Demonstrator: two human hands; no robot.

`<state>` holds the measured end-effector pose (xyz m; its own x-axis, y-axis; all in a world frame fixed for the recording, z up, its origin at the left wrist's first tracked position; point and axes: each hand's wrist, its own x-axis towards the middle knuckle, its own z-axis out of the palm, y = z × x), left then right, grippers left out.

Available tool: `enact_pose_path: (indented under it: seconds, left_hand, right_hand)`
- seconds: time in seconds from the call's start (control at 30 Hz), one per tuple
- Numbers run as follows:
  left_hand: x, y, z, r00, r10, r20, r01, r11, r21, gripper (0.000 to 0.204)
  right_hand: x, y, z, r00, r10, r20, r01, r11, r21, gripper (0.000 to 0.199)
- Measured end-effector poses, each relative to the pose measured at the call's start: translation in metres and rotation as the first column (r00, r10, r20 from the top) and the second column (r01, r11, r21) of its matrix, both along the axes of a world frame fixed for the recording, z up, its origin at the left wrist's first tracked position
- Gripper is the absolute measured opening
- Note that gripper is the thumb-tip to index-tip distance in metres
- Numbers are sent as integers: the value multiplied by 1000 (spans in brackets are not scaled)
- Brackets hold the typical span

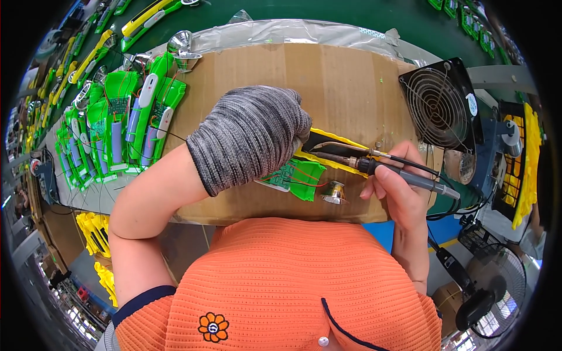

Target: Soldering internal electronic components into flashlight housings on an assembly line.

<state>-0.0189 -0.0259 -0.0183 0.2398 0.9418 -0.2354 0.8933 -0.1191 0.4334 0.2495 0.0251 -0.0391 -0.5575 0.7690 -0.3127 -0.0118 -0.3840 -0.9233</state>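
Note:
My left hand, in a grey striped knit glove, is closed at one end of a yellow shell with a dark inside; its fingertips are mostly hidden. Between thumb and fingers, my right hand grips a soldering iron. A thin metal solder-feed tube runs alongside the iron, and both tips point left over the yellow shell. Just below, partly under the left hand, lies a green casing with a circuit board. Red wires lead from it to a small silver reflector cup.
Cardboard covers the worktop. Several green casings with boards and batteries are piled at the left. A square black fan stands at the right, near a solder spool. Yellow-and-green lamps lie at the far left.

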Motion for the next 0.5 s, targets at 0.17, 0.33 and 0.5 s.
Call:
enact_pose_path:
  seconds: [0.17, 0.33, 0.5]
  left_hand:
    - [2, 0, 5, 996, 13, 91, -22, 995, 93, 10]
    - [2, 3, 6, 998, 15, 58, -17, 1000, 24, 11]
    - [1, 5, 6, 998, 5, 57, -5, 1000, 11, 11]
  right_hand:
    - [0, 1, 1, 999, 19, 42, -19, 1000, 3, 15]
    - [-4, 1, 2, 999, 16, 29, -16, 1000, -25, 16]
    - [-2, 2, 1, 1000, 7, 9, -7, 1000, -22, 16]
